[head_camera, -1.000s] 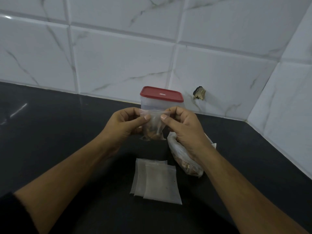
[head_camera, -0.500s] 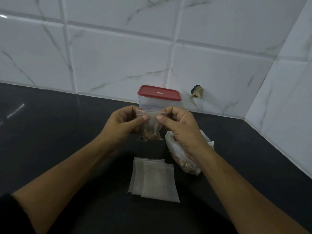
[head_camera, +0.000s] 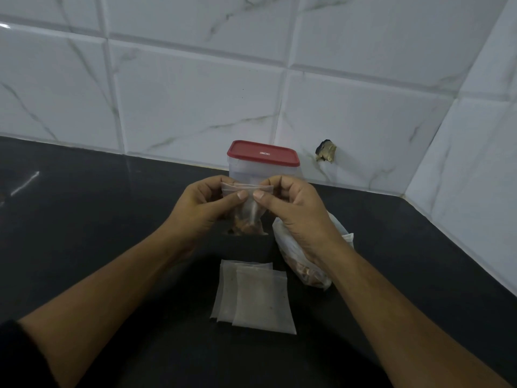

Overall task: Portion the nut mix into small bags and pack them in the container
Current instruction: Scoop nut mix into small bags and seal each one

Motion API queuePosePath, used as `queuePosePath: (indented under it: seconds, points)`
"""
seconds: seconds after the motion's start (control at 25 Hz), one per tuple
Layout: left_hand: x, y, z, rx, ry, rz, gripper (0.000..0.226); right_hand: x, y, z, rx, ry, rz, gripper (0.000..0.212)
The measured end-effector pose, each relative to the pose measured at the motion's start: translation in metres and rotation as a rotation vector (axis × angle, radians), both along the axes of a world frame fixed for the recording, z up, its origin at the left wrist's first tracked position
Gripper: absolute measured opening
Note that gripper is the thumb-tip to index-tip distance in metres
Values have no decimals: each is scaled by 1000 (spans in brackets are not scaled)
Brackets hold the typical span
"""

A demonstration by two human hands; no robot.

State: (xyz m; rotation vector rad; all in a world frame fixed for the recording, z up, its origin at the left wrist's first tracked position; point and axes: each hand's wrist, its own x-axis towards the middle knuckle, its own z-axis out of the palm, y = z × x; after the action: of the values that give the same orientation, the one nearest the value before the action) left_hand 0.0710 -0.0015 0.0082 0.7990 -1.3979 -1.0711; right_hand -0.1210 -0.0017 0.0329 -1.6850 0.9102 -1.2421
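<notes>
A small clear bag (head_camera: 249, 217) with nuts in its bottom hangs above the black counter (head_camera: 84, 233). My left hand (head_camera: 201, 208) and my right hand (head_camera: 296, 208) pinch its top strip from either side, thumbs nearly meeting at the middle. Behind the bag stands a clear container (head_camera: 263, 169) with a red lid, closed. A larger plastic bag of nut mix (head_camera: 305, 264) lies on the counter under my right wrist. Several flat empty small bags (head_camera: 257, 298) lie fanned out in front of me.
White marble-look tiles form the back wall and the right side wall, which meet in a corner at the right. A chipped hole (head_camera: 326, 154) shows in the back wall beside the container.
My thumbs have slid closer together along the bag's top strip. The hands and bag stay in much the same spot.
</notes>
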Motion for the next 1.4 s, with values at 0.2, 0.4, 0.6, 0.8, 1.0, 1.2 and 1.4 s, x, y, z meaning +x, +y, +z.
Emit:
queuePosePath:
  seconds: [0.2, 0.4, 0.6, 0.8, 1.0, 1.2, 1.4]
  points:
    - [0, 1, -1, -12, -14, -28, 26, 0, -1, -1, -16, -5, -9, 8]
    - [0, 0, 0, -30, -26, -16, 19, 0, 3, 3, -1, -40, 17, 8]
    - [0, -1, -1, -25, 2, -11, 19, 1, 3, 2, 17, -86, 10, 7]
    - [0, 0, 0, -18, -1, 0, 23, 0, 4, 2, -10, -69, -1, 7]
    - [1, -1, 0, 5, -3, 5, 11, 3, 4, 1, -24, -30, 7, 7]
    - [0, 2, 3, 39, 22, 24, 17, 1, 3, 3, -26, -34, -21, 4]
    - [3, 1, 5, 58, 22, 41, 22, 0, 1, 3, -10, -49, -37, 5]
